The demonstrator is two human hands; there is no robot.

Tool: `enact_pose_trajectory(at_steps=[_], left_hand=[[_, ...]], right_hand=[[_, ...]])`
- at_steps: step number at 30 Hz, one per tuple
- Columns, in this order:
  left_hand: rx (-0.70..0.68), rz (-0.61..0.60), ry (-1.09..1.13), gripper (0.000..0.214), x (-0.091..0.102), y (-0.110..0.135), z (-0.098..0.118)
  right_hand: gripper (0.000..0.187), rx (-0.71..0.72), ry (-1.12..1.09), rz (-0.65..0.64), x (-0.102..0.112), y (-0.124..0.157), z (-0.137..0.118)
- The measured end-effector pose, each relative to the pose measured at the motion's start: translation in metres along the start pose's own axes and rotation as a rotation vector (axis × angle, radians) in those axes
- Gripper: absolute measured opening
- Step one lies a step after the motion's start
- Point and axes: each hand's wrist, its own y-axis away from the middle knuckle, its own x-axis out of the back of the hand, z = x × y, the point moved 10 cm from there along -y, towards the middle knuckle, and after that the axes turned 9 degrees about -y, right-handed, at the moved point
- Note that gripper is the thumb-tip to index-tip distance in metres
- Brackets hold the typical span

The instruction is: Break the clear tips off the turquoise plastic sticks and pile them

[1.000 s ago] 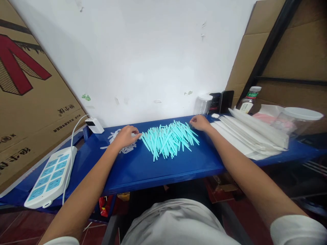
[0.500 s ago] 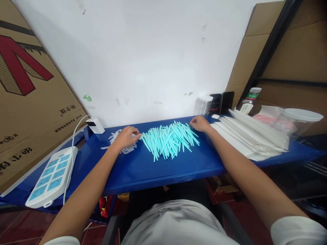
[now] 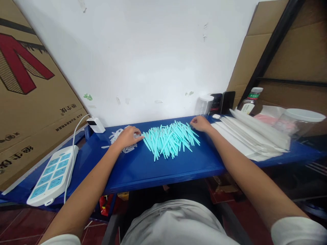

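Note:
A heap of thin turquoise plastic sticks (image 3: 170, 139) lies in the middle of the blue table (image 3: 143, 170). My left hand (image 3: 127, 136) rests at the heap's left edge, on a pile of small clear plastic pieces (image 3: 118, 139), its fingers curled in a pinch; what they hold is too small to name. My right hand (image 3: 200, 123) sits at the heap's upper right corner, fingers bent down onto the stick tips.
A white power strip (image 3: 49, 175) and a white charger (image 3: 95, 125) lie at the left. A stack of white paper sleeves (image 3: 250, 136) is on the right, with clear jars (image 3: 297, 122), a bottle (image 3: 249, 102) and a dark phone (image 3: 227, 101) behind. Cardboard leans on both sides.
Both hands stay almost where they were. The view has shifted slightly. The left hand has crept a little to the right towards the sticks.

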Motion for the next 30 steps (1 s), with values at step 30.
enact_pose_trajectory(at_steps=[30], left_hand=[[0.100,0.103,0.061,0.026,0.012,-0.001,-0.005]], right_hand=[[0.051,0.051,0.047,-0.455,-0.020,0.029,-0.016]])
